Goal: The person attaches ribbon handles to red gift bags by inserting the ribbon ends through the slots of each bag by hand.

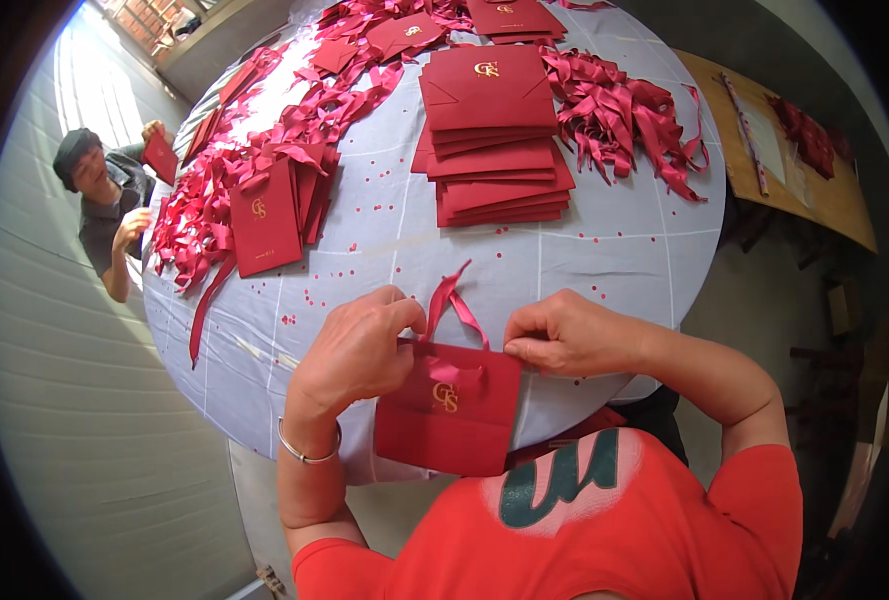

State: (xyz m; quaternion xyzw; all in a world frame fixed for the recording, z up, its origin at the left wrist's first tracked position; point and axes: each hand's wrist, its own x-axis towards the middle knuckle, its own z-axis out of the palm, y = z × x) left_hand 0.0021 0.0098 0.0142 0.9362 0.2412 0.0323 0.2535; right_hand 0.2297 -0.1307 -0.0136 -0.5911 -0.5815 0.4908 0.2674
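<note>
A red paper gift bag point(445, 430) with a gold emblem hangs upright at the table's near edge, close to my body. My left hand point(360, 340) is closed on its top left edge, fingers curled beside the ribbon. At the top right corner, my right hand point(570, 335) pinches the bag between thumb and curled fingers. A pink-red ribbon point(450, 300) loops up from the bag's opening between my hands, and another short piece of it lies across the front. What my left fingertips press on is partly hidden.
Stacked flat red bags point(490, 95) stand ahead on the white-clothed round table point(365, 240). Ribbon heaps point(620, 115) lie right of them, with more ribboned bags point(265, 220) at left. Small red dots dot the cloth. Across the left edge, a person point(115, 200) holds a red bag.
</note>
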